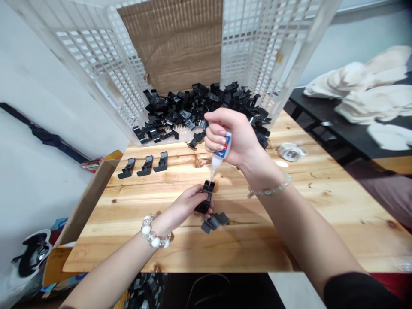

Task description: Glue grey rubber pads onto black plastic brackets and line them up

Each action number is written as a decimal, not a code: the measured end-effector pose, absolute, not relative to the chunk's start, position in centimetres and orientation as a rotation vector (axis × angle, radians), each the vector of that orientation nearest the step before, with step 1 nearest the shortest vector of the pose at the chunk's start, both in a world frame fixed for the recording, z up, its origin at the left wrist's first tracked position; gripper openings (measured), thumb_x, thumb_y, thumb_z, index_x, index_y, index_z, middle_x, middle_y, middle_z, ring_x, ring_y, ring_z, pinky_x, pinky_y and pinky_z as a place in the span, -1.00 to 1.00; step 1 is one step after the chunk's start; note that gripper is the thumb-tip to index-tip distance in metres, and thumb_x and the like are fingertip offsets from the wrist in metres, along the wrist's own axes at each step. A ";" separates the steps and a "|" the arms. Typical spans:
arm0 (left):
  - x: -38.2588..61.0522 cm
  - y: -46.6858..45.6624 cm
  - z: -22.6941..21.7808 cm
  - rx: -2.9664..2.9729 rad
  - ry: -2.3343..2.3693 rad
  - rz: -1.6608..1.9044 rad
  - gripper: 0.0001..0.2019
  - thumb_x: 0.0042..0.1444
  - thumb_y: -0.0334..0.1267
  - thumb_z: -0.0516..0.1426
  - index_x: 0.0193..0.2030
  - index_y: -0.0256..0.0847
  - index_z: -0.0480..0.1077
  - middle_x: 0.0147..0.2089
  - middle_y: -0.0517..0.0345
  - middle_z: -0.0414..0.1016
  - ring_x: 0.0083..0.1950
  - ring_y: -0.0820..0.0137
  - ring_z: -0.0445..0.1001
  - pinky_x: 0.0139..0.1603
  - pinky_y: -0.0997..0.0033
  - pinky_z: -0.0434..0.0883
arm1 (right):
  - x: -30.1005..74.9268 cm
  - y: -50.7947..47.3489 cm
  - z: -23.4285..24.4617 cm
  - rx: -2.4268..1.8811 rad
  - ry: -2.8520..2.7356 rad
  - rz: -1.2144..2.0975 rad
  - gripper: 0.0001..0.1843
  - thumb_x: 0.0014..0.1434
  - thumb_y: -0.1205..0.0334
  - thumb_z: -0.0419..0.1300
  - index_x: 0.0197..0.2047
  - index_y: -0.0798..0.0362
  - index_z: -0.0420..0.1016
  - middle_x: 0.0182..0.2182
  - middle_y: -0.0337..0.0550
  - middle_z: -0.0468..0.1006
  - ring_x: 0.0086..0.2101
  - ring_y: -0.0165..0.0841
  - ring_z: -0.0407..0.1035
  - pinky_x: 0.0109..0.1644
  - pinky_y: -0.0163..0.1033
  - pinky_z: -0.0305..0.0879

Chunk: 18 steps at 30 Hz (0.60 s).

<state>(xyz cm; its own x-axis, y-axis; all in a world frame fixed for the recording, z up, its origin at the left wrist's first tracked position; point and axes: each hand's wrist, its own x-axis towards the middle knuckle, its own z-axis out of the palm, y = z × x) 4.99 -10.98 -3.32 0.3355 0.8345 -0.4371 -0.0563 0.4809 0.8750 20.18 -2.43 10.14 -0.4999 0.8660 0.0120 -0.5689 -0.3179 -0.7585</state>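
At frame centre, the right hand (233, 139) grips a glue bottle (221, 153), nozzle seemingly touching the black clip (206, 197) pinched by the left hand (185, 206).

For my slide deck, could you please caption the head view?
Right hand tips small white glue bottle onto black plastic clip held by left hand.

There is one view only, from a camera worn on the person's head. It looks forward and steeply down across a wooden table (322, 206), from above its near edge toward its far edge, where a white basket (106, 64) lies tipped on its side with its mouth toward the camera. It sits close: both forearms enter from the bottom of the frame and the hands work near the middle. The table's left and right edges splay outward, wide-angle.
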 end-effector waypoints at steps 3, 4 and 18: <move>5.0 -11.0 -3.3 0.877 1.063 0.705 -0.75 0.11 -0.13 0.20 -0.20 -0.26 0.35 -0.37 0.10 0.53 -0.44 0.42 0.51 -0.45 0.45 0.48 | 20.8 -2.5 10.7 -0.512 -0.893 1.914 -0.45 0.26 0.31 0.03 -0.73 0.01 -0.06 -0.84 -0.40 -0.02 -0.77 -0.56 -0.13 -0.67 -0.37 -0.18; 5.0 -11.0 -3.2 0.876 1.057 0.709 -0.74 0.10 -0.12 0.21 -0.21 -0.26 0.35 -0.38 0.10 0.53 -0.43 0.42 0.51 -0.44 0.45 0.47 | 21.1 -2.5 10.9 -0.514 -0.896 1.899 -0.44 0.26 0.30 0.03 -0.73 0.01 -0.08 -0.84 -0.39 -0.03 -0.77 -0.55 -0.13 -0.66 -0.37 -0.17; 5.0 -10.9 -2.8 0.852 0.989 0.778 -0.74 0.08 -0.12 0.25 -0.28 -0.28 0.36 -0.39 0.11 0.50 -0.43 0.41 0.49 -0.39 0.41 0.46 | 23.5 0.0 9.7 -0.559 -0.691 1.721 -0.42 0.20 0.20 0.14 -0.68 -0.01 -0.15 -0.82 -0.43 -0.03 -0.76 -0.53 -0.08 -0.62 -0.35 0.02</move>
<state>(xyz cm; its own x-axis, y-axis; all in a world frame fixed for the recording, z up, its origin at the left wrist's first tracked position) 4.99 -10.87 -2.76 0.3496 0.8576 -0.3773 -0.1652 0.4528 0.8762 23.46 0.03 9.67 -0.2449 0.9694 -0.0150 -0.6901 -0.1852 -0.6996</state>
